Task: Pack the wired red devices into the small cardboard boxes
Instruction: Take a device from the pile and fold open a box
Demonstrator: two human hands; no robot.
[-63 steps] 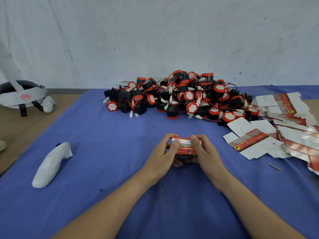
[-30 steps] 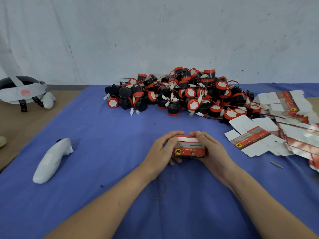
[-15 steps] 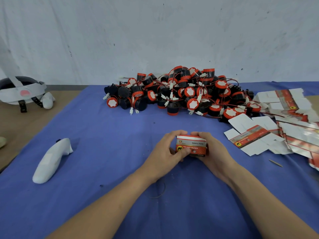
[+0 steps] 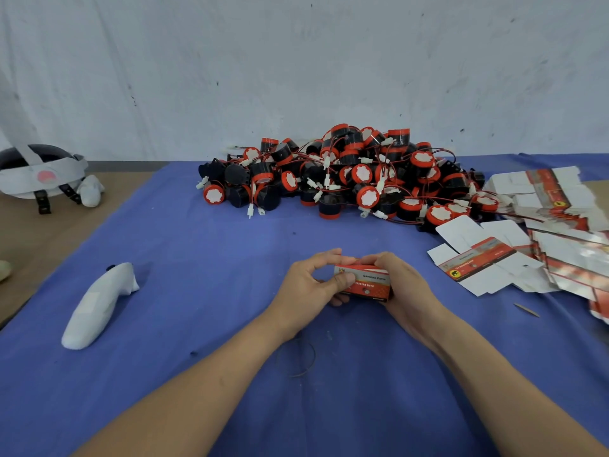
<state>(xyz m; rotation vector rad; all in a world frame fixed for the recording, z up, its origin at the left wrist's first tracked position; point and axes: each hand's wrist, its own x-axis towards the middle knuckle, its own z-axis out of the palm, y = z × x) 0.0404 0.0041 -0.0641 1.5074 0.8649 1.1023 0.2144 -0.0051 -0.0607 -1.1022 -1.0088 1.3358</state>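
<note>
A small red and white cardboard box (image 4: 370, 285) sits between both hands just above the blue cloth, at centre. My left hand (image 4: 306, 288) pinches its left end, thumb on the front face. My right hand (image 4: 403, 288) wraps its right end from behind. The box looks closed; what is inside is hidden. A heap of red and black wired devices (image 4: 349, 176) with white plugs lies at the far side of the cloth. Flat unfolded boxes (image 4: 478, 263) are spread at the right.
A white controller (image 4: 99, 305) lies on the blue cloth (image 4: 197, 275) at the left. A headset (image 4: 39, 176) rests on the brown table at far left. A thin wire loop (image 4: 298, 357) lies under my left wrist. A small stick (image 4: 526, 310) lies at right.
The box has turned in my hands and shifted slightly right. My left thumb has come onto its front face and my left fingers have arched over its left end.
</note>
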